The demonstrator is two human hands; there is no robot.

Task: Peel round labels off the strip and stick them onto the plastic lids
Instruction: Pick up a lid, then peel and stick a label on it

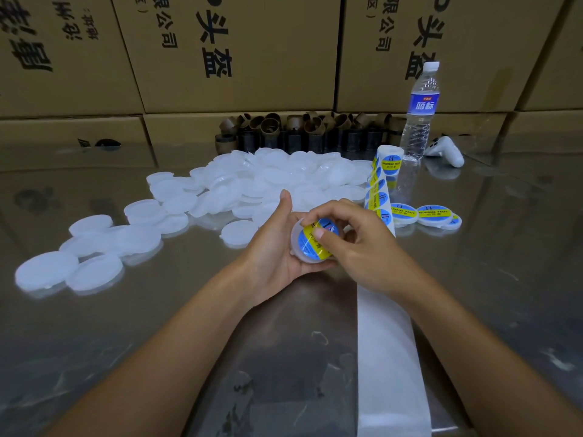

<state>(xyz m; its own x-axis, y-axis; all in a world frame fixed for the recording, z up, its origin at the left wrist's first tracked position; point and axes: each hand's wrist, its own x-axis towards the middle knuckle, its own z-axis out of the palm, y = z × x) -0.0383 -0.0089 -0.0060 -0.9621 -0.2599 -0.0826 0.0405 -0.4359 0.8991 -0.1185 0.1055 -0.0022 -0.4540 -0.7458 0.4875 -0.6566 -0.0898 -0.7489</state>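
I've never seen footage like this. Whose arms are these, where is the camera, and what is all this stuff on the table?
No machine here: these are a person's two bare arms, filmed by one camera worn on the head, looking forward and down. The left hand holds a white plastic lid; the right hand holds a round blue-and-yellow label down on it. On the shiny table lie a pile of bare lids, a paper strip carrying more labels, and a few labelled lids on the right. Behind stand a water bottle, brown tubes and cardboard boxes.
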